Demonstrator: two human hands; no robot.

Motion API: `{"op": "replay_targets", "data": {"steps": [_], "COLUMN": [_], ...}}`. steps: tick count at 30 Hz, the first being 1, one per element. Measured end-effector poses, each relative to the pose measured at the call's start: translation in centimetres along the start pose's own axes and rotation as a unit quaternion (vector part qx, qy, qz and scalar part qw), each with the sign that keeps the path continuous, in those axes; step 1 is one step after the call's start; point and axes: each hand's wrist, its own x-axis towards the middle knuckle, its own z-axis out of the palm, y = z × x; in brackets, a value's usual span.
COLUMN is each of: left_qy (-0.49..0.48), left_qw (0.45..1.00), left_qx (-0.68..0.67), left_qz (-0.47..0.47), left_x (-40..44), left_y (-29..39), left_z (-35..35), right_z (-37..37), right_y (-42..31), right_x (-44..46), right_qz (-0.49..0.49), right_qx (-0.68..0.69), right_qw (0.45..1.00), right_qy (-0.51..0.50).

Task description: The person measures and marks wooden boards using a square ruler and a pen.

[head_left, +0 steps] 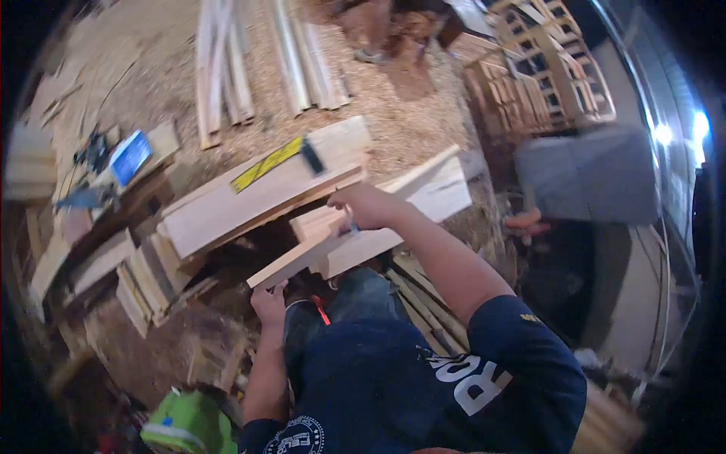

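A short light wooden piece lies at an angle in front of my body. My left hand grips its lower left end from below. Near the upper right end of that piece, my right hand has its fingers curled around a small item too small to make out. Beyond the hands, a thick wooden board carries a yellow and black level or ruler. Another pale board lies under and to the right of my right hand.
Long wooden strips lie on the sawdust-covered ground. Wood offcuts and a blue packet are at the left. A bright green item is at the lower left. A grey box-like object stands at the right.
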Motion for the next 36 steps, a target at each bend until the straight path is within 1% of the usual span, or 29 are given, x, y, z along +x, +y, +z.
{"op": "replay_targets", "data": {"steps": [1,2,4,5,6,8,10,11,14,15,16,18,20,21,23,24,26,27,28,29,30,32,34,36], "left_qy": [-0.022,-0.030,-0.041,-0.070,-0.096,-0.120,-0.115,-0.109,-0.047,-0.015,-0.009,0.033,0.062,0.050,0.061,0.069,0.051,0.057,0.052,0.025,0.103,0.108,0.083,0.037], "left_qw": [0.997,0.992,0.974,0.941,0.879,0.840,0.913,0.935,0.915,0.972,0.971,0.984,0.984,0.990,0.986,0.984,0.994,0.994,0.991,0.998,0.979,0.972,0.978,0.986], "left_qx": [-0.044,-0.082,-0.157,-0.318,-0.466,-0.528,-0.378,-0.328,-0.394,-0.206,-0.164,-0.064,0.047,0.068,0.119,0.141,0.022,0.033,0.068,0.022,0.117,0.154,0.157,0.153], "left_qz": [0.057,0.095,0.157,0.095,0.024,0.000,0.106,0.072,0.074,0.108,0.172,0.163,0.158,0.111,0.096,0.087,0.099,0.090,0.105,0.056,0.129,0.143,0.107,0.064], "left_x": [0.9,2.0,3.5,4.1,4.9,5.7,6.4,5.4,5.8,5.1,4.9,2.6,1.5,3.3,2.8,2.4,2.6,0.5,0.6,-0.1,0.8,-0.2,0.0,0.2], "left_y": [-0.9,-1.7,-2.6,-2.0,-1.2,-0.7,-0.4,2.9,3.0,4.9,6.3,12.0,14.4,11.2,11.4,11.7,12.5,16.2,16.7,18.1,15.7,16.7,16.5,17.5], "left_z": [1.4,3.3,6.8,8.1,9.6,10.8,11.5,9.9,11.4,10.2,9.6,7.8,7.5,8.0,7.5,7.6,7.6,7.3,6.9,6.5,6.7,6.4,6.0,5.6], "right_z": [0.8,0.6,2.8,3.6,2.7,0.7,0.9,1.0,1.1,0.8,0.5,0.1,-1.8,-2.8,-4.6,-5.4,-7.5,-8.6,-9.0,-9.5,-9.5,-9.4,-9.6,-10.3], "right_y": [1.4,1.5,5.0,6.5,6.3,6.5,8.3,8.8,9.7,10.0,10.7,12.4,15.9,18.0,23.5,26.6,30.9,32.3,33.9,33.7,33.4,34.6,34.2,32.9], "right_x": [-1.6,-2.9,-3.8,-4.4,-5.5,-7.3,-7.9,-8.2,-9.4,-9.9,-10.4,-11.6,-13.2,-14.3,-16.5,-17.3,-19.4,-20.6,-20.7,-21.9,-22.5,-22.1,-22.9,-24.3], "right_qz": [0.013,0.025,0.083,0.105,0.107,0.104,0.085,0.072,0.029,0.014,0.019,0.032,0.027,0.026,0.015,0.038,0.074,0.086,0.136,0.095,0.065,0.029,0.037,0.040], "right_qx": [-0.051,-0.101,-0.111,-0.115,-0.125,-0.144,-0.127,-0.128,-0.117,-0.110,-0.124,-0.147,-0.121,-0.107,-0.177,-0.177,-0.152,-0.127,-0.150,-0.133,-0.125,-0.161,-0.133,-0.130], "right_qw": [0.998,0.994,0.981,0.970,0.969,0.966,0.967,0.965,0.960,0.958,0.957,0.954,0.960,0.963,0.951,0.953,0.959,0.964,0.961,0.962,0.954,0.954,0.957,0.963], "right_qy": [0.017,0.031,0.137,0.185,0.185,0.187,0.202,0.216,0.252,0.263,0.263,0.261,0.250,0.245,0.252,0.242,0.226,0.216,0.190,0.220,0.265,0.252,0.254,0.233]}}
